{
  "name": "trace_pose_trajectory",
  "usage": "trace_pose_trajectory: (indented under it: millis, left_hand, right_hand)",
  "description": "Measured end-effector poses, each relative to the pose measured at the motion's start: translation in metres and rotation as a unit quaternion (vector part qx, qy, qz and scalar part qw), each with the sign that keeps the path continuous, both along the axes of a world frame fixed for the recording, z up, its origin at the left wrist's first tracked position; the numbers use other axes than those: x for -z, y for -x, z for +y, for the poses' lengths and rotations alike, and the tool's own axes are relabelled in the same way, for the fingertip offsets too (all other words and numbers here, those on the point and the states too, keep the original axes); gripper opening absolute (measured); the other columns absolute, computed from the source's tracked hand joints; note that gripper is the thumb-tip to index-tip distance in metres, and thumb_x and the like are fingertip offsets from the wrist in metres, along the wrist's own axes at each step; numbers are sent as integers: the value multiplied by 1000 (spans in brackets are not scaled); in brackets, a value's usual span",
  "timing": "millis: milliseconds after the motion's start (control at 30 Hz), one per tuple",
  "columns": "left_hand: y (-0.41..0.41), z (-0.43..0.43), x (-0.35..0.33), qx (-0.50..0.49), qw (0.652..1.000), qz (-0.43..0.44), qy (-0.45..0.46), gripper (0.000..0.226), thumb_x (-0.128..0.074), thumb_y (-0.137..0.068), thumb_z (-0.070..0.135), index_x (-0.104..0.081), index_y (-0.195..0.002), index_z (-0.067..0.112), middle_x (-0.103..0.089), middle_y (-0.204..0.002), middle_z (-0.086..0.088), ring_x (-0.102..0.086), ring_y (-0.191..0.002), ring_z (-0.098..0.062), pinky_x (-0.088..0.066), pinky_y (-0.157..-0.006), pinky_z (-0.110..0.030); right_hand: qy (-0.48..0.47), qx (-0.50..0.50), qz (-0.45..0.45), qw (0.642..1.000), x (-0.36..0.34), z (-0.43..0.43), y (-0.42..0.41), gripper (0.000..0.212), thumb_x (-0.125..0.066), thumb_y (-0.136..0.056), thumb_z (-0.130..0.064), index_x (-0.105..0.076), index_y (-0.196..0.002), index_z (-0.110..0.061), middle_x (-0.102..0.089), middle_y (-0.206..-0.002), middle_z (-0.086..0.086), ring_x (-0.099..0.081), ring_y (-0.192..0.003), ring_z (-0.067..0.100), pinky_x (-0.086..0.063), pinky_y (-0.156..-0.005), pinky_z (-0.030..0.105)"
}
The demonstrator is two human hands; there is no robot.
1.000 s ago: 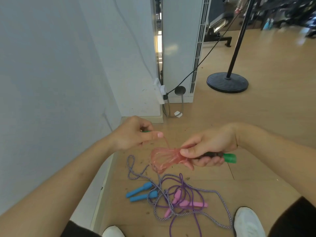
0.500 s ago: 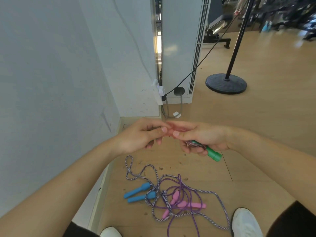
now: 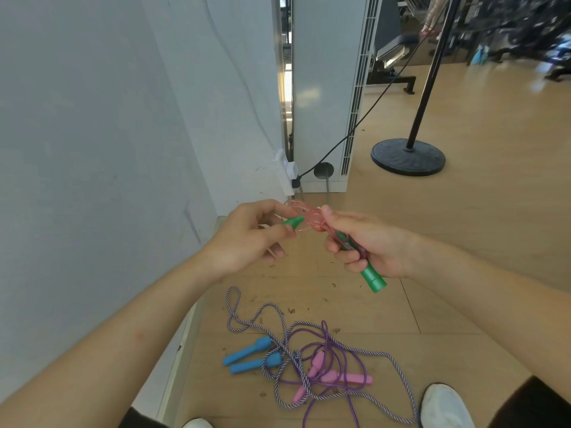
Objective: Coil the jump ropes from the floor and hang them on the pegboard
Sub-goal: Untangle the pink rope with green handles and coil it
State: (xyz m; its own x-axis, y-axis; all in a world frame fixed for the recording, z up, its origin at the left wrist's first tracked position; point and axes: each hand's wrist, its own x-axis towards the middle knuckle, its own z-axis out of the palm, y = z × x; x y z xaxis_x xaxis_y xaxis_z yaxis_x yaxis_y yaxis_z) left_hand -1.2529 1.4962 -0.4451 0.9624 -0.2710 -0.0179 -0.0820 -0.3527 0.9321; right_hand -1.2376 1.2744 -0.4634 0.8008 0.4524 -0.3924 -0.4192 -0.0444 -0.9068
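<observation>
Our right hand (image 3: 367,242) grips a green handle (image 3: 372,278) together with several turns of the clear pink rope (image 3: 312,220), its thumb pressing on the bundle near the top. Our left hand (image 3: 247,239) pinches the other green handle (image 3: 293,221) just beside that bundle. The rope seems to loop between the two, though the tangle is too fine for us to trace. Both hands hang above the wooden floor (image 3: 479,196), close to the white wall (image 3: 92,149). Below them two more ropes lie in one heap: a striped cord (image 3: 256,325) with blue handles (image 3: 247,355) and a purple cord (image 3: 324,332) with pink handles (image 3: 346,378), crossing each other.
</observation>
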Motion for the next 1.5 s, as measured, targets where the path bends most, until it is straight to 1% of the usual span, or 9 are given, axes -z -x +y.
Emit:
trace_pose_trajectory:
  millis: [200, 367, 500, 667, 800, 1000, 1200, 1333, 1500]
  left_hand:
    - [4, -2, 7, 81, 992, -84, -42, 33, -75, -87, 8, -72, -117, 23, -74, -98, 5, -55, -62, -17, -51, -61, -35]
    - [7, -6, 7, 129, 987, -79, -55, 36, -77, -87, 15, -72, -121, 26, -73, -112, 8, -58, -68, -26, -53, -66, -41]
    - [4, -6, 2, -14, 998, -57, 21, 9, -77, -87, 20, -75, -96, 17, -72, -86, 1, -65, -60, -20, -54, -60, -36]
    - [-6, -2, 1, -171, 985, -16, 26, 49, -81, -63, 50, -64, -102, 26, -62, -89, 3, -59, -73, -13, -50, -65, -34]
    - [-1, -5, 0, -94, 988, 120, -20, 37, -79, -75, 51, -75, -99, 23, -75, -94, 3, -66, -80, -11, -51, -71, -27]
    - [-4, -6, 6, -63, 987, 103, 106, 16, -74, -87, 17, -77, -98, 6, -76, -99, -18, -68, -89, -25, -54, -86, -38]
    - [-1, -12, 4, -63, 990, 88, 85, 27, -72, -88, 31, -71, -69, 13, -73, -74, -3, -65, -65, -12, -50, -64, -24]
    - [1, -14, 0, -25, 986, 102, 132, 39, -68, -81, 45, -52, -58, 17, -69, -75, 0, -63, -69, -10, -51, -76, -26]
    - [1, -17, -2, 44, 978, 77, 188, 28, -63, -88, 40, -64, -68, 20, -59, -74, -2, -60, -72, -11, -50, -76, -23]
  right_hand:
    - [-6, 16, -3, 1000, 0, 2, 1, 56, -57, -83, -64, -53, -114, -17, -49, -65, 1, -29, -42, 7, -23, -35, 17]
    - [-1, 29, -17, 999, 3, 3, 0, 34, -62, -93, -49, -58, -103, -17, -49, -67, 1, -29, -43, 8, -24, -34, 17]
    - [-12, 49, -28, 998, 2, 2, -1, 23, -59, -97, -37, -55, -91, -15, -52, -63, 1, -32, -40, 8, -23, -34, 17]
    - [-1, -7, -53, 999, 0, 3, 3, 18, -56, -99, -28, -57, -98, -10, -56, -68, 5, -34, -38, 9, -21, -35, 17]
    - [33, -42, -81, 995, 0, 7, 8, 15, -58, -98, -27, -61, -101, -13, -58, -70, 6, -34, -40, 10, -23, -34, 19]
    - [61, -55, -98, 992, 3, 12, 12, 19, -58, -99, -24, -60, -104, -7, -56, -73, 7, -35, -39, 11, -24, -33, 18]
    - [54, -30, -84, 995, 7, 15, 13, 20, -60, -97, -25, -64, -107, -8, -53, -67, 1, -36, -40, 10, -23, -36, 20]
    - [24, 35, -66, 997, 6, 15, 9, 11, -60, -96, -23, -65, -98, -13, -54, -71, 4, -36, -41, 9, -22, -37, 19]
    - [-18, 64, -16, 998, 0, 13, 6, 17, -56, -96, -20, -61, -84, -10, -63, -78, 5, -33, -40, 7, -23, -35, 18]
